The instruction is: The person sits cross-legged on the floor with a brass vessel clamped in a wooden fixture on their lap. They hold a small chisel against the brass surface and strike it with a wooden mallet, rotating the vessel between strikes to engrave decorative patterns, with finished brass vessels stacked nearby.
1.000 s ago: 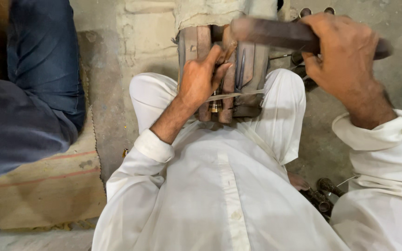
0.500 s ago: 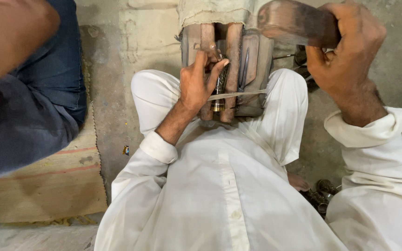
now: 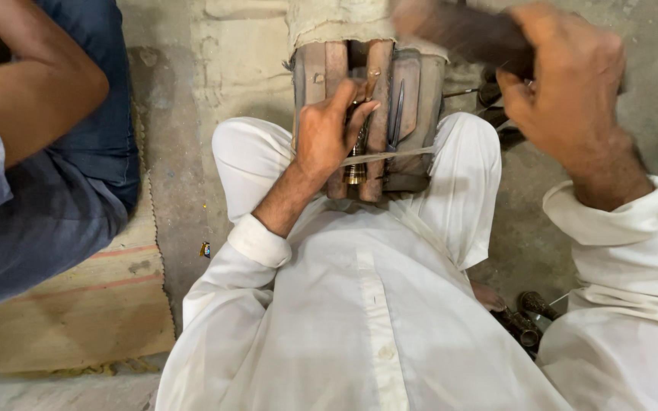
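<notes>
Here, catalogued from the grip outward:

Left hand [image 3: 327, 141]: laid on the wooden block [image 3: 367, 114]; a small brass piece [image 3: 355, 169] is pinched upright between thumb and fingers against the slats.

Brass piece: found at the middle of the block, just under the left fingers, crossed by a pale cord [image 3: 394, 155].

Right hand [image 3: 573, 84]: closed tight around the handle of a dark mallet [image 3: 458, 34], whose head is blurred.

Wooden block: several upright brown slats, held between the knees in white trousers; a thin dark spike [image 3: 397, 114] is set among the slats.

Risk: judged from the layout, the left fingers could be struck, since they lie just beside the piece and the mallet hangs directly above; the piece could also tilt or slip if the pinch were loosened.

Left arm pose: forearm run forward along the lap, wrist bent down, cuff pushed back.

Right arm pose: raised high to the right, elbow bent, wrist cocked inward over the block.

Surroundings: a person in blue clothing [image 3: 47, 190] is seated at the left on a woven mat [image 3: 78, 312]; dark metal pieces [image 3: 523, 316] lie on the concrete floor [image 3: 177, 175] by the right knee.
</notes>
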Demonstrator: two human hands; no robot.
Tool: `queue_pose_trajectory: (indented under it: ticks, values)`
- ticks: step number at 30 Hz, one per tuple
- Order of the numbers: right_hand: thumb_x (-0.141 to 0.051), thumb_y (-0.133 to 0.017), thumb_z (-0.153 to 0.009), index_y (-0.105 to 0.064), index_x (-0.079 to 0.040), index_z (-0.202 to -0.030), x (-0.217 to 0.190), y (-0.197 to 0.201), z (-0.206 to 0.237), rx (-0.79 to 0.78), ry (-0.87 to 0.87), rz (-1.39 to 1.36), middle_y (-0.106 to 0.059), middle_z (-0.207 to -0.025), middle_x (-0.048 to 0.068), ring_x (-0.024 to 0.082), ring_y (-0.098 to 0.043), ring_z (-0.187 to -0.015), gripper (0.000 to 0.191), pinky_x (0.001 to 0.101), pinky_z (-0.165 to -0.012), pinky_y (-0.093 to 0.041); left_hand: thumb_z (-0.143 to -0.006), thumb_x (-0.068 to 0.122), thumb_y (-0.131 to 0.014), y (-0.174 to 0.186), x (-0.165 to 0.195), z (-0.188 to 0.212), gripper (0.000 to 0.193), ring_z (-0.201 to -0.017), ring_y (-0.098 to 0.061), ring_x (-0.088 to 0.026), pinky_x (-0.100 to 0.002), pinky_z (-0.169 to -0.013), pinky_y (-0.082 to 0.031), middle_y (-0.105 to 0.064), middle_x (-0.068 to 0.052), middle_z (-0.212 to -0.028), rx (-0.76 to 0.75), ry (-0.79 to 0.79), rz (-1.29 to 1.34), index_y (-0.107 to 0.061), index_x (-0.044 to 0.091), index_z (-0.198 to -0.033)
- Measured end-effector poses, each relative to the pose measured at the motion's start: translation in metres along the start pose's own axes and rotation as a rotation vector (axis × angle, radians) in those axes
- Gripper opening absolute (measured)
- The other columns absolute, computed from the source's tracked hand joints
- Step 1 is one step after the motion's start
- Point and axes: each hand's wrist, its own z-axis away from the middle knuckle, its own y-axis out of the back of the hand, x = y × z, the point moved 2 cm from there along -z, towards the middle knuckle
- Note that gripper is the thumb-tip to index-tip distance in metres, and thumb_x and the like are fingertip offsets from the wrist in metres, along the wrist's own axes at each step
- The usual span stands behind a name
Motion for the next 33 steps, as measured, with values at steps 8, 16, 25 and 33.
queue_pose_trajectory:
  ticks: [8,16,25,33]
  values:
    - [-0.009,-0.084,-0.083,-0.070,-0.007,-0.118,0.006,-0.015,0.018,-0.200,-0.179,-0.038,-0.071,-0.086,0.014,0.033,-0.070,-0.073,0.038,0.0441,-0.065,-0.050,-0.100,0.016,-0.078,-0.001,-0.025,-0.012,0.024,-0.084,-0.082,-0.023,-0.032,-0.070,-0.064,-0.079,-0.010,-0.096,0.017,0.010,0.269,-0.062,0.010,-0.117]
    - [-0.016,-0.080,-0.097,-0.063,-0.005,-0.125,0.013,-0.087,0.086,-0.108,-0.494,-0.587,-0.073,-0.100,0.013,0.025,-0.072,-0.085,0.035,0.0340,-0.075,-0.055,-0.092,0.021,-0.081,0.003,-0.015,-0.056,0.043,-0.075,-0.072,-0.039,-0.049,-0.064,-0.054,-0.074,-0.016,-0.081,-0.530,-0.288,-0.008,-0.060,0.008,-0.127]
    - [-0.003,-0.076,-0.093,-0.064,-0.003,-0.130,0.011,-0.089,0.117,0.076,-0.404,-0.245,-0.071,-0.101,0.018,0.037,-0.070,-0.089,0.039,0.0446,-0.083,-0.053,-0.092,0.023,-0.078,-0.002,-0.007,-0.062,0.039,-0.074,-0.071,-0.040,-0.052,-0.064,-0.053,-0.071,-0.015,-0.073,-0.632,-0.339,-0.111,-0.062,0.010,-0.124]
    - [-0.007,-0.078,-0.100,-0.066,-0.003,-0.128,0.025,-0.069,0.089,-0.052,-0.407,-0.253,-0.071,-0.093,0.015,0.029,-0.070,-0.080,0.031,0.0413,-0.075,-0.053,-0.093,0.021,-0.077,0.006,-0.008,-0.050,0.038,-0.072,-0.070,-0.038,-0.048,-0.062,-0.054,-0.072,-0.015,-0.079,-0.451,-0.299,-0.041,-0.061,0.009,-0.126]
